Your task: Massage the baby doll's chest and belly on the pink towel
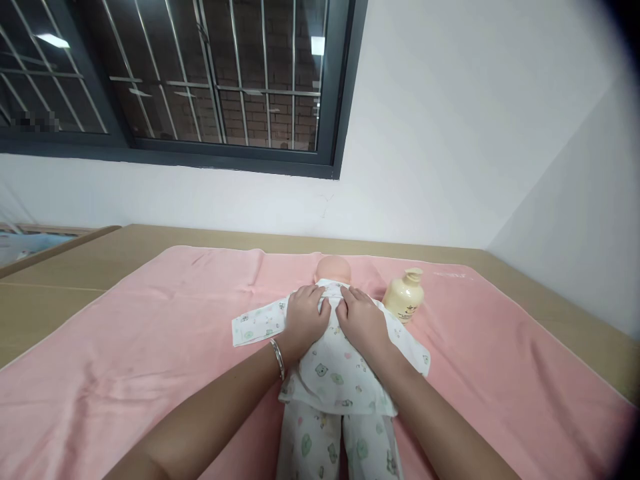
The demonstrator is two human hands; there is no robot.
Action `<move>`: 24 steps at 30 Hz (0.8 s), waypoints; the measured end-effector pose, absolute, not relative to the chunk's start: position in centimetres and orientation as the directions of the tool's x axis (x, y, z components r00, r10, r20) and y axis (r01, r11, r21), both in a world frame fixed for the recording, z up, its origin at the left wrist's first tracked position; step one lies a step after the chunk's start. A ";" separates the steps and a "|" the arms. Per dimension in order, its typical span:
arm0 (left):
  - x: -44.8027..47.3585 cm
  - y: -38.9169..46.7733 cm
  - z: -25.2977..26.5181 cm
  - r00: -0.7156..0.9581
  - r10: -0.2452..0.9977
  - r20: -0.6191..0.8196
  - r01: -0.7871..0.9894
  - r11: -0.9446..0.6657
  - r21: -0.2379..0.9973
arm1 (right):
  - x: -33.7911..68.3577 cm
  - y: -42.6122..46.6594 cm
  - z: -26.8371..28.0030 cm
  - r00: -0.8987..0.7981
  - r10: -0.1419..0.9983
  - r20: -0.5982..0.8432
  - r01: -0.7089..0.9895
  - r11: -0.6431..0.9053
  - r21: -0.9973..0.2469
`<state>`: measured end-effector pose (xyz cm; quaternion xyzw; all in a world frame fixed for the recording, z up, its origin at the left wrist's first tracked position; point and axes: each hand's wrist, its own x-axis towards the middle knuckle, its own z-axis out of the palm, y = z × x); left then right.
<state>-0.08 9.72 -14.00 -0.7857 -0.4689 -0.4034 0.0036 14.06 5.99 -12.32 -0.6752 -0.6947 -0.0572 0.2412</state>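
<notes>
Fingers (pixel 320 308) of the left hand (pixel 305 320) and right hand (pixel 363 321) lie flat and spread, gripping nothing, pressing the doll (pixel 334 360) steady on the pink towel (pixel 150 347), bottle (pixel 404 297) just beside.

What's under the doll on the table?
A pink towel lies under the doll, spread over the wooden table. The towel directly beneath the doll is hidden.
</notes>
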 end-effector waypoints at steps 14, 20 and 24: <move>0.0 10.7 -14.7 0.268 0.682 0.681 0.642 -0.653 0.402 | 16.0 7.5 -13.5 -0.149 0.846 0.512 0.909 0.321 -0.266; 0.0 10.4 -14.8 0.245 0.626 0.740 0.678 -0.656 0.330 | 14.8 6.1 -12.7 -0.073 0.817 0.572 0.967 0.198 -0.159; 0.1 9.9 -14.4 0.217 0.671 0.709 0.729 -0.594 0.339 | 14.2 5.4 -12.4 0.004 0.841 0.541 0.986 0.086 -0.142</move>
